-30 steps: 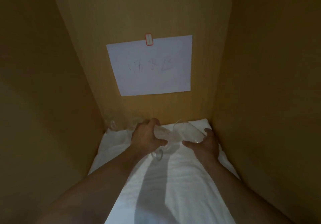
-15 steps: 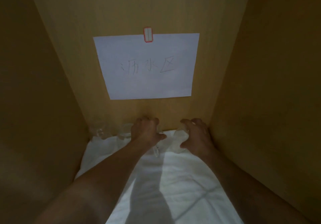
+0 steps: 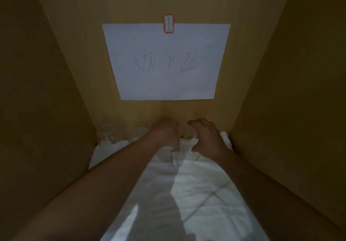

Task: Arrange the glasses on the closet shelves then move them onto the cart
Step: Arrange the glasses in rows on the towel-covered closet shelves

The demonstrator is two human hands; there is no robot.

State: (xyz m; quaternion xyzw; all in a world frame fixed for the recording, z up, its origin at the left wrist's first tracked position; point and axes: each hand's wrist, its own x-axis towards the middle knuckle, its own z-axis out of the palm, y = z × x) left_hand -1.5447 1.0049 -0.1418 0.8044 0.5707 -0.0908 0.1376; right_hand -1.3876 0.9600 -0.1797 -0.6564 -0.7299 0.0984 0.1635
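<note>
Head view: both hands reach to the back of a wooden closet compartment, over a white cloth [image 3: 196,194] spread on the shelf. The left hand [image 3: 165,134] curls around a clear glass [image 3: 173,153] lying or tilted under it — its exact pose is too blurred to tell. The right hand [image 3: 206,137], just beside the left, hovers with fingers loosely curled over a second glass [image 3: 191,135] near the back wall; whether it touches is unclear. Left of the left hand, two more glasses [image 3: 108,130] stand in the back corner. Above the hands hangs a paper sign [image 3: 166,63].
</note>
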